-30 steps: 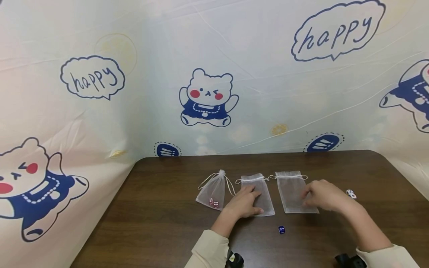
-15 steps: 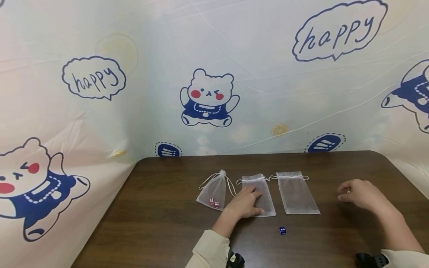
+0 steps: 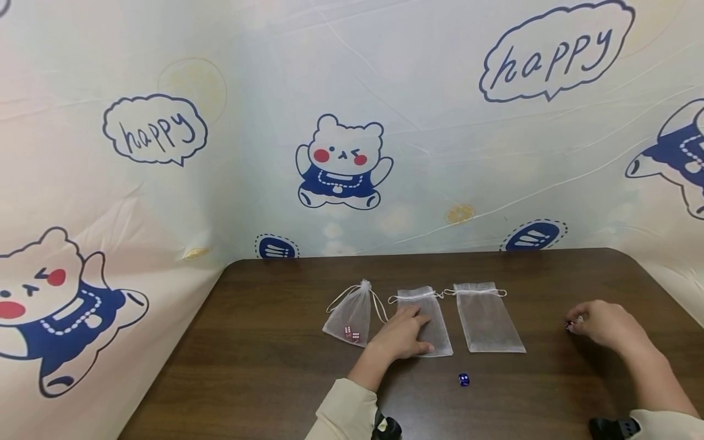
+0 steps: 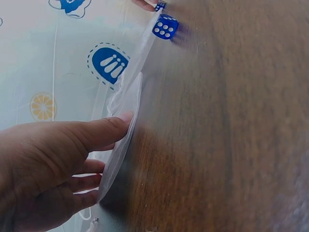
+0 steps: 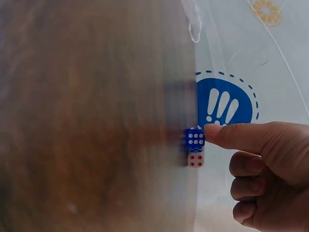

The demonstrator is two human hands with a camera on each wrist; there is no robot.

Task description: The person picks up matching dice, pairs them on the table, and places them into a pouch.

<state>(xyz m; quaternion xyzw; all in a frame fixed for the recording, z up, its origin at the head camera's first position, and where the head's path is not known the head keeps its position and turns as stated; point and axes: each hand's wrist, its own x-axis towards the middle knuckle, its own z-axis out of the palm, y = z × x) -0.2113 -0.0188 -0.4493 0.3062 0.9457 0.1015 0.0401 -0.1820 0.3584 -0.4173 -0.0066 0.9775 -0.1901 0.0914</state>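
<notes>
My left hand (image 3: 400, 335) rests on the middle sheer white drawstring pouch (image 3: 440, 333), fingers spread. In the left wrist view, its thumb touches the mesh of a pouch (image 4: 126, 137). At the right of the table, my right hand (image 3: 610, 327) is curled at the dice. Its thumb tip meets a blue die (image 5: 195, 138) in the right wrist view, and it appears to pinch it; the index finger is hidden. Beside that one is a white die with red dots (image 5: 195, 160). Another blue die (image 3: 464, 379) lies in front of the pouches.
To the left stands a gathered pouch (image 3: 357, 311) with red dice (image 3: 352, 334) inside. A flat pouch (image 3: 489, 321) lies right of the middle one. The brown wooden table (image 3: 264, 366) ends at a printed cloth backdrop (image 3: 440, 122).
My right hand has moved right from the right-hand pouch to the white dice, then slightly farther right. A dark die now shows at its fingertips. My left hand stays in place.
</notes>
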